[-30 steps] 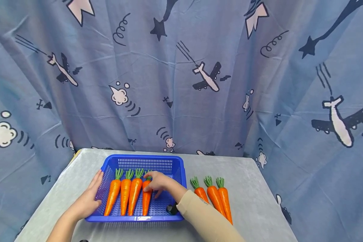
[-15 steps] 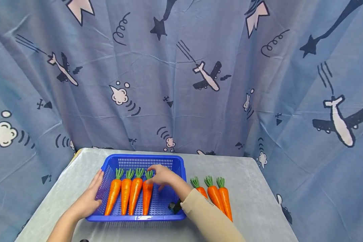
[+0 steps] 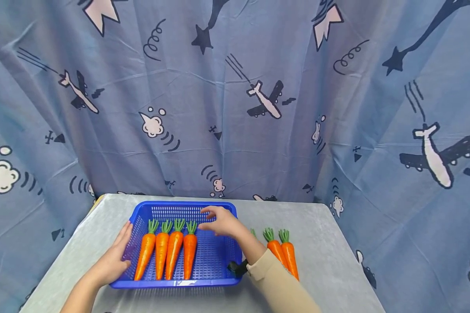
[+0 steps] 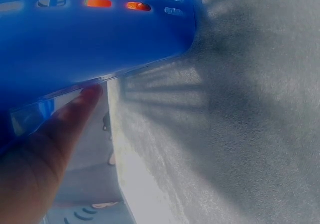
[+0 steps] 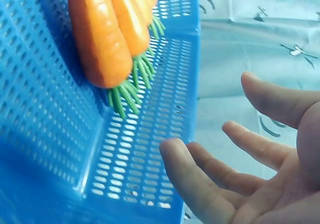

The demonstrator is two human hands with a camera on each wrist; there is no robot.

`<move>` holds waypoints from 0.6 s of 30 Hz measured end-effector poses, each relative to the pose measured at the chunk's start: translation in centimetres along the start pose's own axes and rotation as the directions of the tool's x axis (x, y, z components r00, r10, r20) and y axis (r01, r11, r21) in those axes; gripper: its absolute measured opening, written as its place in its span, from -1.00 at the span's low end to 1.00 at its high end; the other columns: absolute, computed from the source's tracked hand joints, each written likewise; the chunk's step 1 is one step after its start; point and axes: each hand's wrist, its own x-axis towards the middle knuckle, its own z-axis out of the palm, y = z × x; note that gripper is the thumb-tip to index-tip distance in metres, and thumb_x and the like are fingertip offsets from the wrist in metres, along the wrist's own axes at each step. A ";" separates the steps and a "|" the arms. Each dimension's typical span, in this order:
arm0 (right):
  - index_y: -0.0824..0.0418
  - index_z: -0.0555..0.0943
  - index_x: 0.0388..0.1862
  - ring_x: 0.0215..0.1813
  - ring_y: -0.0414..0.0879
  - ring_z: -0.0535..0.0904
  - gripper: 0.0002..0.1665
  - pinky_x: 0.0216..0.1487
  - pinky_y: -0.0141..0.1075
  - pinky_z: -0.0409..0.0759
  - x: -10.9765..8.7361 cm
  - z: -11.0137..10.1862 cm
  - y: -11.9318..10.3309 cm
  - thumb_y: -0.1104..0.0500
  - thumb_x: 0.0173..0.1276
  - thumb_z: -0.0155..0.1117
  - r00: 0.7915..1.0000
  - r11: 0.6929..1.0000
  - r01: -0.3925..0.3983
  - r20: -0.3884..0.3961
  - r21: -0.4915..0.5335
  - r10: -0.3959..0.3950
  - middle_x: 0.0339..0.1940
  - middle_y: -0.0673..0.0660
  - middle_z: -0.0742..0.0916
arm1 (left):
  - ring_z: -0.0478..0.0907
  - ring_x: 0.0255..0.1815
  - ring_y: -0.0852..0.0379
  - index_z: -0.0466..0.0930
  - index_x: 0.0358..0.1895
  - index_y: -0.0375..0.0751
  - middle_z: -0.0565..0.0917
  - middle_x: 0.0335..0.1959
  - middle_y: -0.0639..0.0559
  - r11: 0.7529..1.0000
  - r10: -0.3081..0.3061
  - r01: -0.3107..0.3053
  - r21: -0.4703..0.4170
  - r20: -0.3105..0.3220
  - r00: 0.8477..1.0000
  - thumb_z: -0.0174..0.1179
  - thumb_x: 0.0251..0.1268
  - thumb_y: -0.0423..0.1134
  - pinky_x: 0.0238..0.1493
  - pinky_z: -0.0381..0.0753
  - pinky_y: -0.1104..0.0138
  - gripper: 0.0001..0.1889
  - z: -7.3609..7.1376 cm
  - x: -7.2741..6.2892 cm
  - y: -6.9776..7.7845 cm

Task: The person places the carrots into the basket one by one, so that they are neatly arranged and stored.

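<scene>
Several orange carrots [image 3: 190,252] with green tops lie side by side in the left and middle part of a blue plastic basket [image 3: 172,283]. My left hand [image 3: 111,261] rests along the basket's left side, its fingers straight. A finger [image 4: 65,129] of that hand touches the basket's rim in the left wrist view. Over the right part of the basket hovers my right hand [image 3: 222,221], fingers spread and holding nothing. The right wrist view shows that hand apart from the carrots, whose green tops [image 5: 122,97] are near the basket's perforated wall.
Right of the basket, carrots [image 3: 290,256] lie on the grey table [image 3: 329,261]; one is mostly hidden behind my right sleeve [image 3: 276,278]. A black object [image 3: 236,268] is at my right wrist. A blue patterned curtain [image 3: 227,108] hangs behind and beside the table.
My right hand has let go of the rightmost carrot in the basket and moved up and to the right. The left hand stays at the basket's side.
</scene>
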 end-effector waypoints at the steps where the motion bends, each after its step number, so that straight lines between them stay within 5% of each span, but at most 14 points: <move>1: 0.10 0.57 0.32 -0.14 0.09 0.72 -0.36 -0.18 -0.02 0.77 -0.3 -0.3 0.0 0.02 0.27 0.47 1.000 1.000 -0.001 -0.001 0.026 0.001 0.21 0.31 0.66 | -0.19 0.57 -0.55 -0.24 0.63 -0.35 -0.28 0.66 -0.33 1.000 -0.001 0.001 0.001 0.000 1.000 0.14 -0.04 -0.63 0.56 -0.31 0.21 0.09 0.0 0.0 0.0; 5: 0.08 0.58 0.30 -0.15 0.04 0.72 -0.40 -0.26 -0.12 0.78 -1.6 -1.6 0.0 0.04 0.28 0.46 1.000 0.996 0.022 -0.010 0.087 -0.021 0.23 0.32 0.65 | -0.20 0.58 -0.54 -0.26 0.63 -0.34 -0.29 0.66 -0.32 1.000 -0.002 0.002 0.000 0.000 1.000 0.12 -0.04 -0.62 0.49 -0.36 0.37 0.09 0.0 0.0 -0.1; 8: 0.06 0.57 0.30 -0.01 0.11 0.71 -0.41 -0.18 -0.09 0.78 -2.5 -2.5 0.2 0.03 0.30 0.44 0.999 0.995 0.031 -0.035 0.091 -0.028 0.25 0.32 0.64 | -0.20 0.57 -0.55 -0.26 0.63 -0.34 -0.29 0.66 -0.33 1.000 0.002 -0.002 -0.005 -0.001 1.000 0.12 -0.05 -0.62 0.54 -0.31 0.06 0.09 0.0 0.0 -0.1; 12: 0.08 0.56 0.33 0.16 0.21 0.66 -0.40 0.04 0.07 0.72 -3.4 -3.3 1.0 0.01 0.32 0.42 0.998 0.998 0.028 -0.056 0.065 -0.024 0.28 0.32 0.63 | -0.16 0.55 -0.58 -0.23 0.62 -0.37 -0.26 0.65 -0.35 0.999 0.034 -0.034 0.005 -0.020 0.999 0.14 -0.06 -0.63 0.48 -0.35 0.44 0.09 0.0 -0.1 -0.3; 14: 0.09 0.56 0.34 0.19 0.22 0.64 -0.39 0.11 0.10 0.68 -3.6 -3.6 1.5 -0.01 0.33 0.41 0.998 0.998 0.029 -0.059 0.047 -0.026 0.28 0.30 0.63 | -0.14 0.55 -0.58 -0.23 0.62 -0.37 -0.25 0.65 -0.36 0.999 0.042 -0.041 0.010 -0.025 0.999 0.14 -0.07 -0.63 0.30 -0.40 0.67 0.09 0.0 -0.1 -0.4; 18: 0.12 0.56 0.34 0.21 0.26 0.63 -0.38 0.13 0.12 0.66 -4.1 -4.1 2.6 -0.02 0.33 0.41 0.997 0.999 0.032 -0.072 0.028 -0.030 0.27 0.30 0.64 | -0.18 0.57 -0.56 -0.24 0.63 -0.36 -0.27 0.65 -0.34 1.000 0.028 -0.028 0.002 -0.014 1.000 0.13 -0.07 -0.63 0.28 -0.43 0.68 0.10 0.1 0.0 -0.4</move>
